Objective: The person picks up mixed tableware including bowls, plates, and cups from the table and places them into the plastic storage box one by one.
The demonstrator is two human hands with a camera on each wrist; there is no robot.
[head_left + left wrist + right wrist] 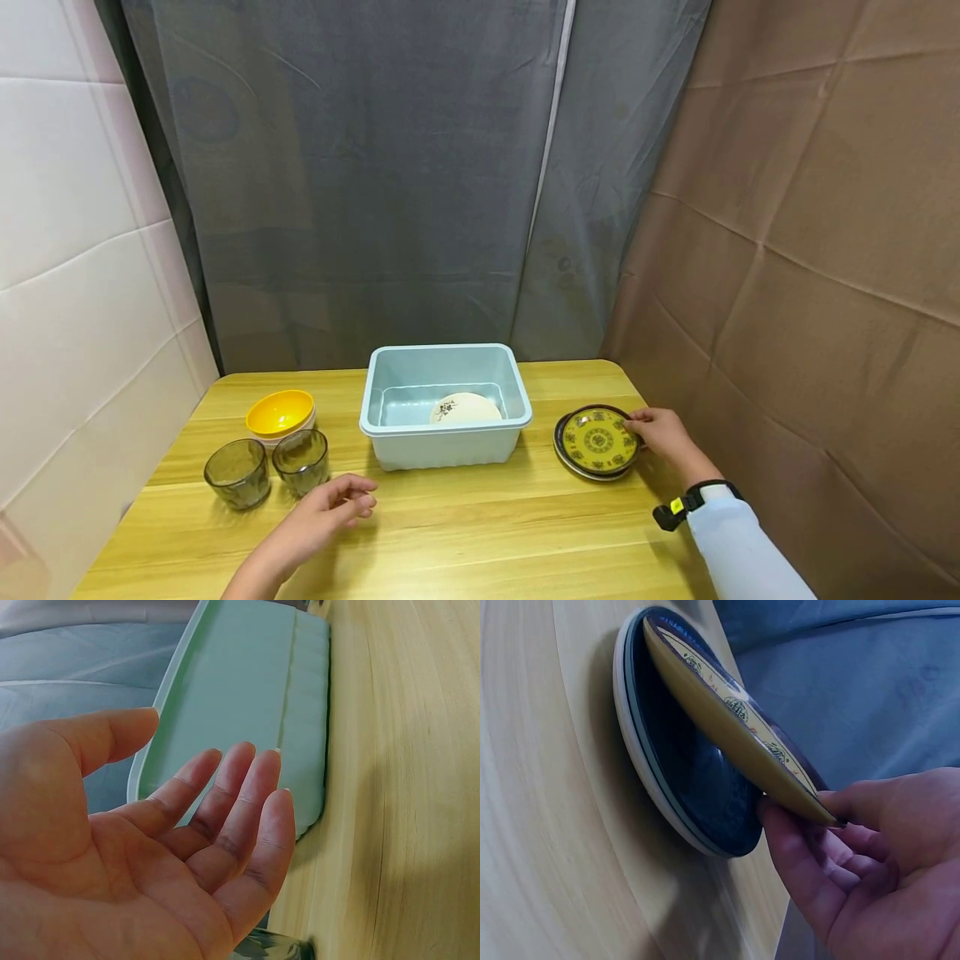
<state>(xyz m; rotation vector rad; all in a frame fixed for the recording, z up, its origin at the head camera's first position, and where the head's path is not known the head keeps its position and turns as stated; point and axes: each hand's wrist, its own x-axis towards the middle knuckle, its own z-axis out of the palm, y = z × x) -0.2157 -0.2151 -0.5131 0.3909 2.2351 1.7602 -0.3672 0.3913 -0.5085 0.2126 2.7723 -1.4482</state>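
Note:
In the head view my right hand [662, 433] pinches the edge of a yellow patterned plate [600, 440] with a dark rim. The right wrist view shows that plate [727, 720] tilted up, its near edge between thumb and fingers of my right hand [877, 855]. Under it lies a dark plate [697, 772] stacked on a pale-edged one. My left hand [322, 521] hovers over the table with loosely bent fingers, holding nothing. In the left wrist view its palm [142, 862] faces up before the light blue basin [247, 675].
The light blue basin [446, 450] stands mid-table with a white flowered plate [467, 407] inside. At left, a yellow bowl [281, 412] sits stacked on a pale one, behind two dark glass cups, one left [237, 475] and one right [302, 463]. A brown curtain [810, 250] hangs at right.

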